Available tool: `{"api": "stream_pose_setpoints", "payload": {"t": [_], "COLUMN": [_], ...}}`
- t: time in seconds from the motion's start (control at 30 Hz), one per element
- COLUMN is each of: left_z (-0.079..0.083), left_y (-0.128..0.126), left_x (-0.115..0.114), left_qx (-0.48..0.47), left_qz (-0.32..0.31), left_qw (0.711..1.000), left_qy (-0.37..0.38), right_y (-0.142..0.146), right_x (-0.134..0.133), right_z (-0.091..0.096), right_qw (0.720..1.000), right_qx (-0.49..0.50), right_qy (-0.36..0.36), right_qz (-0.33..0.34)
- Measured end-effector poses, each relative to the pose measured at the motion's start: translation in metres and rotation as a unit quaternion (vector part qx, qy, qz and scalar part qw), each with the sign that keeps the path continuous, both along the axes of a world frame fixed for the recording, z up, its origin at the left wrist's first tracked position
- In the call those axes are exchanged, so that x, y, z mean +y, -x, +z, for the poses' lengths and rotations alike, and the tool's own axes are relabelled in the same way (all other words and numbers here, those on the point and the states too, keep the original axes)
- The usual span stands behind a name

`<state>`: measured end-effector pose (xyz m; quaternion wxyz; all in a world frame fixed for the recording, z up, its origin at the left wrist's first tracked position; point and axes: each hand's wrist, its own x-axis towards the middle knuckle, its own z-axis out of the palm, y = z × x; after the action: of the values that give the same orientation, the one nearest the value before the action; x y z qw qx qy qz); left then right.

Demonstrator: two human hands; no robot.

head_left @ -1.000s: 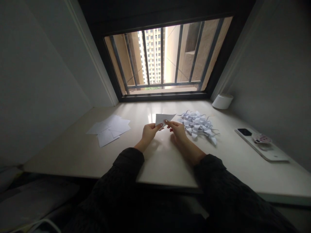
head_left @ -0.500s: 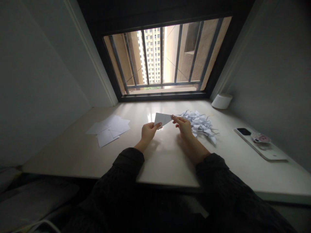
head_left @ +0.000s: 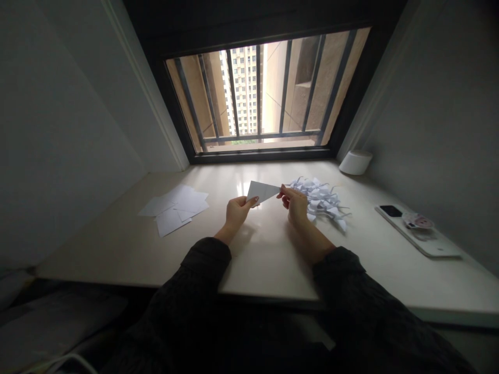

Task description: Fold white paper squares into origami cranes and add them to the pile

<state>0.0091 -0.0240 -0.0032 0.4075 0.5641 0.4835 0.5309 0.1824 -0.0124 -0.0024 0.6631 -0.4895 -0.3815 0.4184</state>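
Note:
A folded piece of white paper (head_left: 263, 191), kite-like and pointed at its right end, is held up above the sill between both hands. My left hand (head_left: 237, 212) pinches its lower left side, thumb on top. At the pointed tip, my right hand (head_left: 294, 201) grips with thumb and fingertips, its other fingers curled. Just beyond the right hand lies a heap of folded paper cranes (head_left: 322, 197). Several loose white paper sheets (head_left: 175, 205) overlap one another to the left of my left hand.
The pale sill (head_left: 257, 265) runs up to a dark-framed window (head_left: 257, 155) with bars. At the right lie a white phone (head_left: 424, 241) with a round pinkish grip on its back and, farther off, a white rounded object (head_left: 355, 162). Walls stand on both sides.
My right hand has shifted slightly right along the folded paper and now holds its very tip, so more of the point shows. My left hand has hardly moved.

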Motion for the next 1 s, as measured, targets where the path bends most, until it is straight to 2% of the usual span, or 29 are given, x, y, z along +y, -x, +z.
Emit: {"api": "stream_pose_setpoints", "payload": {"t": [0.27,0.4,0.5,0.57,0.67,0.73,0.87,0.93,1.0], "left_z": [-0.001,-0.001,0.002,0.004,0.01,0.014,0.018,0.018,0.019], "left_y": [0.0,0.002,0.006,0.01,0.017,0.022,0.029,0.029,0.028], "left_x": [0.0,0.002,0.003,0.003,0.002,0.001,0.0,0.0,-0.001], "left_qx": [-0.014,-0.025,-0.015,0.025,0.124,0.196,0.31,0.321,0.295], "left_qz": [-0.007,0.001,0.009,0.017,0.045,0.065,0.051,0.052,0.067], "left_qw": [1.0,1.0,1.0,1.0,0.99,0.976,0.94,0.935,0.942], "left_qy": [-0.004,-0.005,0.0,-0.008,-0.041,-0.072,-0.132,-0.143,-0.147], "right_y": [0.005,0.002,0.001,0.001,0.004,0.006,0.007,0.007,0.007], "right_x": [-0.003,-0.003,-0.006,-0.008,-0.011,-0.012,-0.011,-0.011,-0.01], "right_z": [0.002,0.003,0.007,0.01,0.01,0.006,-0.003,-0.006,-0.007], "right_qw": [1.0,0.998,0.994,0.984,0.956,0.942,0.915,0.913,0.923], "right_qx": [0.0,0.022,-0.033,-0.126,-0.272,-0.322,-0.375,-0.37,-0.345], "right_qy": [-0.023,-0.036,-0.069,-0.103,-0.11,-0.085,-0.024,0.0,0.003], "right_qz": [-0.017,-0.051,-0.073,-0.069,-0.012,0.047,0.15,0.169,0.173]}}
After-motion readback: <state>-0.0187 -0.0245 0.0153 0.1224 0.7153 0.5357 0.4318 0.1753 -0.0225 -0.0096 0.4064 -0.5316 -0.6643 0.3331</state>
